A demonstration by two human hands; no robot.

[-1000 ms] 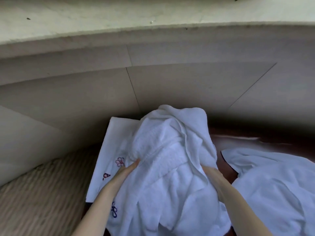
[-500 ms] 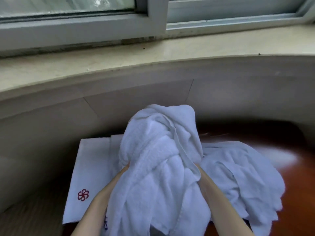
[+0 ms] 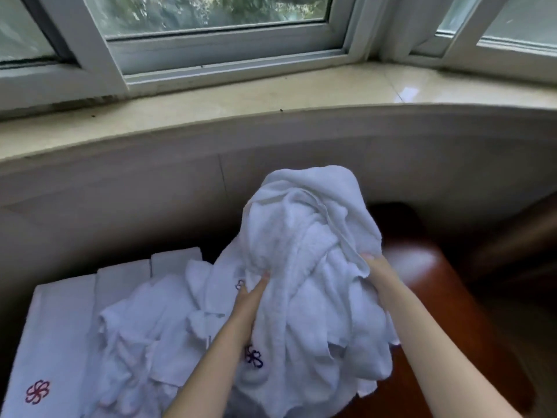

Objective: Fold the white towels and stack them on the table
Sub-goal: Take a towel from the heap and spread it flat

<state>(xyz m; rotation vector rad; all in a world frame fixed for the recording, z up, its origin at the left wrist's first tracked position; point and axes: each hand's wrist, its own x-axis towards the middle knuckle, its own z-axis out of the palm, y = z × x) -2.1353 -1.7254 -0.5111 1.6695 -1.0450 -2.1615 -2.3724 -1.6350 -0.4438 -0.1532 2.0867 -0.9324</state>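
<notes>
The grip of the right hand [image 3: 375, 268] is closed on the towel [image 3: 301, 236], with its fingers curled round a hemmed edge on the bundle's right side. The grip of the left hand [image 3: 251, 297] is less plain. Its fingers lie straight and pressed together against the cloth on the bundle's left side. The thumb is hidden in the folds, so I cannot tell whether it pinches anything. The towel is bunched and held up between the two hands, above the surface [image 3: 437, 282], and its lower folds hang down toward the person.

The surface is glossy reddish-brown wood, bare to the right of the towel. On its left part lies a heap of loose towels [image 3: 144, 327], touching the held one. Beyond and left of the heap, folded towels [image 3: 63, 321] lie side by side, the nearest bearing a red flower mark [image 3: 37, 392]. Behind the surface a pale wall [image 3: 120, 191] rises to a stone windowsill [image 3: 241, 95] under a white-framed window [image 3: 211, 25].

The far edge of the surface runs close under that wall, and the open room lies to the right. Both bare forearms reach forward from the bottom edge, the left one crossing over the heap.
</notes>
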